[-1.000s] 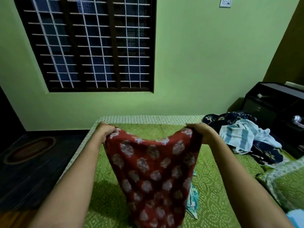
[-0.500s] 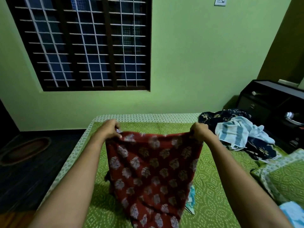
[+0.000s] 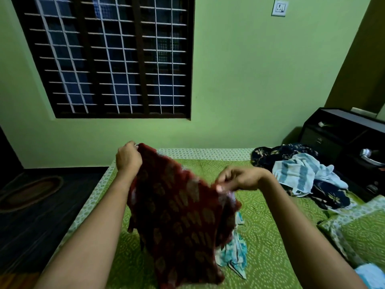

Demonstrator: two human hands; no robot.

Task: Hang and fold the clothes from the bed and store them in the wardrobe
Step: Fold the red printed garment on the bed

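Left hand [image 3: 128, 157]: raised at about 11 o'clock of the garment, fingers clenched round its upper left corner.
Red printed garment [image 3: 177, 215]: hangs in the air between the two hands, above the near half of the bed. The top edge slopes down from 11 o'clock to 2 o'clock, the body drapes towards 6 o'clock, and the pattern is blurred.
Handling, judged: light, thin and limp. It has no stiffness of its own, so it takes the shape the grip gives it, and it is not fragile. The cloth may slide if held by a single layer.
Where to take hold, judged: the two top corners or shoulder seams, with the edge kept taut between them. For folding, the hem at 6 o'clock is the next edge to catch.
Turquoise and white cloth [image 3: 235, 255]: lies crumpled on the bed at the garment's 4 o'clock, partly under its hanging edge.
Right hand [image 3: 239, 181]: lower than the left, at the garment's 2 o'clock. Thumb and fingers pinch the upper right corner.
Bed [image 3: 270, 226]: has a green patterned cover.
Striped towel [image 3: 300, 174]: lies heaped at 3 o'clock of the right hand, well apart from it, on top of a dark floral garment [image 3: 331, 197]. Both are not yet folded.
Dark cabinet [image 3: 343, 132]: stands at 2 o'clock beyond the bed. Whether it is the wardrobe cannot be told.
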